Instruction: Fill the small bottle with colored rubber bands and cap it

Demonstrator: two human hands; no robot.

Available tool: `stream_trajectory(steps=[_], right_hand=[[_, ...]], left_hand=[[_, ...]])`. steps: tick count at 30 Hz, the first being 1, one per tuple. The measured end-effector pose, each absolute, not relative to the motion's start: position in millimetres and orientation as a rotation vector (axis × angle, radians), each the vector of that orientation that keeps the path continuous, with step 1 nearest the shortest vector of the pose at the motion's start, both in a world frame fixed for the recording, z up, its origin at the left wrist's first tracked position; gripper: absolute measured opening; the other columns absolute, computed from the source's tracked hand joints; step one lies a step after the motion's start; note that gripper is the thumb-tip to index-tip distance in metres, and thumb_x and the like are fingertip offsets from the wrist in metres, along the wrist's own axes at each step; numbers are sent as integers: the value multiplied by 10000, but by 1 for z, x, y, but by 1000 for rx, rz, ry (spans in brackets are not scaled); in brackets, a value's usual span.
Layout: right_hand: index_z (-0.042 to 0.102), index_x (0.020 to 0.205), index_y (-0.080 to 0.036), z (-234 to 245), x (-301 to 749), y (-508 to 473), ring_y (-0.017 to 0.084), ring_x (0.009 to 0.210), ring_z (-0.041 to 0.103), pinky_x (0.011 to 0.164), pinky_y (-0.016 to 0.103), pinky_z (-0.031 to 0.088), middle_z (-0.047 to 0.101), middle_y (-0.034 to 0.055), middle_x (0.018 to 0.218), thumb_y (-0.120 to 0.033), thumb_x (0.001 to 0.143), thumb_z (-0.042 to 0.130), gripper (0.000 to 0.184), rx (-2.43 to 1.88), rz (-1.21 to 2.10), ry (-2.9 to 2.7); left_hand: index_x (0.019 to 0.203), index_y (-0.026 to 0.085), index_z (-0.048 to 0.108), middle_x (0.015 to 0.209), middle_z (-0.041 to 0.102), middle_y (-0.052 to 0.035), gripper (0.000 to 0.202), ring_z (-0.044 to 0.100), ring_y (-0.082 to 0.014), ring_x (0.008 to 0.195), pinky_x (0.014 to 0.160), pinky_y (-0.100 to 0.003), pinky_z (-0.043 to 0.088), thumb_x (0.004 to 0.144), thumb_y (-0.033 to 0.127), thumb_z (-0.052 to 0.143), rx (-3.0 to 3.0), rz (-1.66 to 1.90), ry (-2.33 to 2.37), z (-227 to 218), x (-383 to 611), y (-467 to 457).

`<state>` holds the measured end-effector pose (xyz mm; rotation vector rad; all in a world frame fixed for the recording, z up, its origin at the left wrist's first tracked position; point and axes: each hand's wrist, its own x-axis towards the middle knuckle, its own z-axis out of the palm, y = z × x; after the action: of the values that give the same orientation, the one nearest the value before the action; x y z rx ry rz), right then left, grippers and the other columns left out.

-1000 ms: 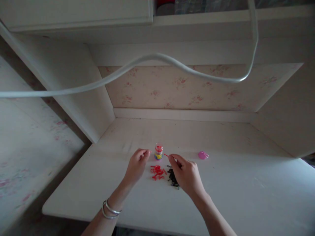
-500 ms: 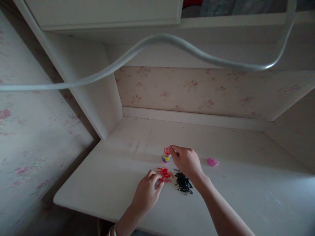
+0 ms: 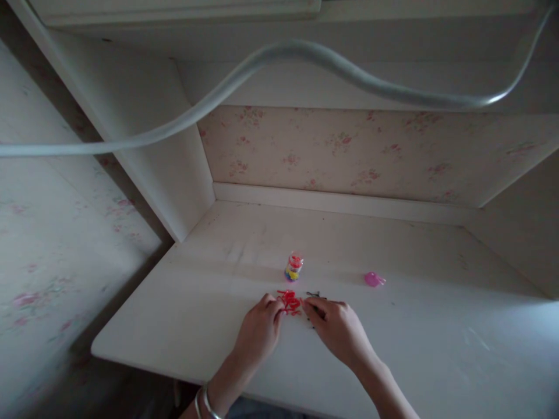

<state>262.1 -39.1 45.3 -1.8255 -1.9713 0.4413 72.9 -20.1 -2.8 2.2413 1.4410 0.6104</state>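
Note:
A small heap of red elastic bands (image 3: 289,301) lies on the white desk (image 3: 410,326). My left hand (image 3: 258,333) rests at its left edge with fingers curled, fingertips touching the red bands. My right hand (image 3: 337,327) lies over the heap of black bands (image 3: 313,295), most of which it hides; its fingertips reach to the right edge of the red heap. Behind the heaps stands a small clear jar (image 3: 294,266) with red and yellow bands inside.
A pink lid (image 3: 373,279) lies on the desk to the right of the jar. A white cable (image 3: 279,58) hangs across the upper view. A cabinet side panel (image 3: 174,169) and the flowered back wall (image 3: 349,157) enclose the desk.
My right hand has come back from the jar's mouth down onto the black bands. My left hand has shifted slightly forward at the red heap. The camera view tilted a little.

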Motion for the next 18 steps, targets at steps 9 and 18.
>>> stream_trajectory(steps=[9,18], right_hand=[[672,1030,-351,30,248,-50,198,673,687,528,232,351,732,25,814,-328,911,473,233,-2074,275,-2203],[646,922,-288,22,243,-46,212,666,692,497,239,317,720,11,771,-305,948,405,243,-2045,220,-2223]], left_hand=[[954,215,655,927,611,-36,213,606,-152,834,760,-254,463,925,177,448,2059,791,1336,1,66,-20],[903,202,670,898,628,-39,246,604,-149,805,720,-250,456,944,325,460,1935,906,1368,19,64,-11]])
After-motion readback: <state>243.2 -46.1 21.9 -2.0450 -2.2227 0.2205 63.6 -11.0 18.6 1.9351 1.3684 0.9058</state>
